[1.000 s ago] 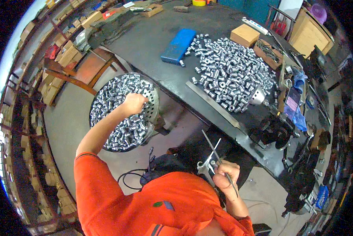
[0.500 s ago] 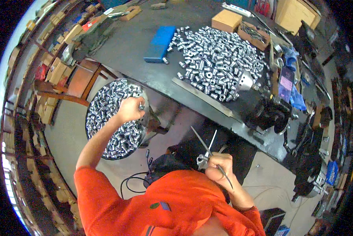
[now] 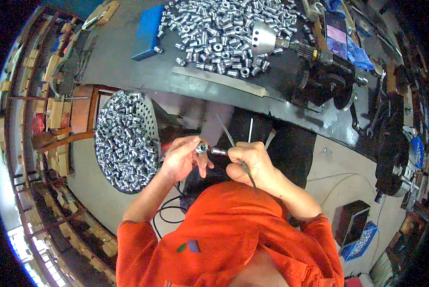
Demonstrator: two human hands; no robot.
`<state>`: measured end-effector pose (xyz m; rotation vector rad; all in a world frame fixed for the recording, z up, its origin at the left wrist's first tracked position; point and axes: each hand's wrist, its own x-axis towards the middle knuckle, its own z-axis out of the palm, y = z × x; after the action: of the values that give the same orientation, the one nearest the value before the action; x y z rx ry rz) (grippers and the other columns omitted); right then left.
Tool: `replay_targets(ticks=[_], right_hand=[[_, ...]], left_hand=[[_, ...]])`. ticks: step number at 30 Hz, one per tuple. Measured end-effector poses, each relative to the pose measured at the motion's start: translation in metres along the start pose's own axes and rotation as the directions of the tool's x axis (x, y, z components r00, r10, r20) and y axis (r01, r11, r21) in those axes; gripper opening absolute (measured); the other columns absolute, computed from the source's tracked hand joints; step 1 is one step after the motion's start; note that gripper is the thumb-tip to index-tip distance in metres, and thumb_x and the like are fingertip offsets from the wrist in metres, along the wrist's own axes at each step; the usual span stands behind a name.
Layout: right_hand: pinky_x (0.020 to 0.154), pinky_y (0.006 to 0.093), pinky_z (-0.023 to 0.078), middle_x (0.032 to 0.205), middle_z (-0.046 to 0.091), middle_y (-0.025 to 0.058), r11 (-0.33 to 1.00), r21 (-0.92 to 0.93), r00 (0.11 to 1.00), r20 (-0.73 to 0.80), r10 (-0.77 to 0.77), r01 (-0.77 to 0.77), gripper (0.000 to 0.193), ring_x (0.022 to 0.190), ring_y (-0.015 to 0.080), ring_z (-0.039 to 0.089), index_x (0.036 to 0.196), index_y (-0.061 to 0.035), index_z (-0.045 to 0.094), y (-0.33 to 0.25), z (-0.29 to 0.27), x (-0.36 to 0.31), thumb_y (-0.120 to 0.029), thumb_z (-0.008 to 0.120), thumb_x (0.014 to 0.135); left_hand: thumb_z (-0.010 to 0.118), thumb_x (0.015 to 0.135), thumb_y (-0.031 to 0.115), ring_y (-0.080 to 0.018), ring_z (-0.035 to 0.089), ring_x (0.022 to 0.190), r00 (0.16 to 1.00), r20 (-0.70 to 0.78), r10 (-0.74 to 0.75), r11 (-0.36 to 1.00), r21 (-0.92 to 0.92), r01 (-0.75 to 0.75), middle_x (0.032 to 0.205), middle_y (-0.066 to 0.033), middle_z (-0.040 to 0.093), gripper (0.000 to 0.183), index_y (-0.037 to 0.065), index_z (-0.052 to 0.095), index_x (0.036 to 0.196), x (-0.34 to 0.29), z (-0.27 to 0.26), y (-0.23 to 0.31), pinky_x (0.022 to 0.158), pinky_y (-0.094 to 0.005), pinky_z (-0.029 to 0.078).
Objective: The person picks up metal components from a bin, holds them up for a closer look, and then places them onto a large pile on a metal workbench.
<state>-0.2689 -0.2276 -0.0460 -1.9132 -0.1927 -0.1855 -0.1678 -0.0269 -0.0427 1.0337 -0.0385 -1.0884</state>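
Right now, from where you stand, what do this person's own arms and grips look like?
The left sleeve and right sleeve are orange-red, loose and short, ending near the elbows. Below them the forearms are bare. Each grip is an ordinary human hand: the left grip and right grip wear no gloves. I see no cables attached to either arm.

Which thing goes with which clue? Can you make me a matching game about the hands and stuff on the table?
Things:
1. left hand
2. phone
3. blue box
4. right hand

Clues:
A. on the table, left of the metal pile
B. gripping a thin dark rod
C. holding a short metal sleeve
D. lit up, partly pink

Pairs: 1-C, 2-D, 3-A, 4-B
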Motion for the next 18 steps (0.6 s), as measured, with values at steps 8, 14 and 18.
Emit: replay_targets(ticks=[8, 14, 18], right_hand=[[0.052, 0.0455, 0.047, 0.061, 0.056, 0.0172, 0.981, -0.187, 0.997, 0.038, 0.068, -0.06, 0.012, 0.056, 0.0359, 0.058, 0.063, -0.0058, 0.055, -0.001, 0.006, 0.006, -0.015, 0.063, 0.061], [0.048, 0.0436, 0.042, 0.058, 0.051, 0.0169, 0.994, -0.007, 0.994, 0.014, 0.107, -0.107, 0.014, 0.053, 0.0351, 0.054, 0.061, -0.0042, 0.05, 0.005, -0.002, 0.0, -0.011, 0.063, 0.062], [0.044, 0.039, 0.031, 0.053, 0.039, 0.0108, 0.99, 0.138, 0.999, -0.023, 0.044, -0.04, 0.027, 0.046, 0.0305, 0.043, 0.058, -0.0046, 0.037, 0.002, -0.018, -0.012, -0.009, 0.063, 0.063]], left_hand=[[0.059, 0.085, -0.002, -0.0122, 0.061, 0.079, 0.989, 0.082, 0.123, 0.731, 0.667, -0.146, 0.088, -0.0054, 0.062, 0.019, -0.007, 0.056, 0.103, 0.004, 0.015, 0.014, 0.071, -0.0272, 0.053], [0.064, 0.08, 0.0, -0.0132, 0.06, 0.078, 0.958, 0.201, 0.206, 0.743, 0.605, -0.287, 0.085, -0.0058, 0.059, 0.019, -0.001, 0.058, 0.097, 0.015, 0.015, 0.017, 0.069, -0.0271, 0.05], [0.067, 0.065, 0.002, -0.0137, 0.049, 0.059, 0.856, 0.207, 0.475, 0.104, 0.952, -0.288, 0.076, -0.0057, 0.054, 0.021, 0.002, 0.06, 0.085, 0.024, 0.012, 0.033, 0.053, -0.0256, 0.04]])
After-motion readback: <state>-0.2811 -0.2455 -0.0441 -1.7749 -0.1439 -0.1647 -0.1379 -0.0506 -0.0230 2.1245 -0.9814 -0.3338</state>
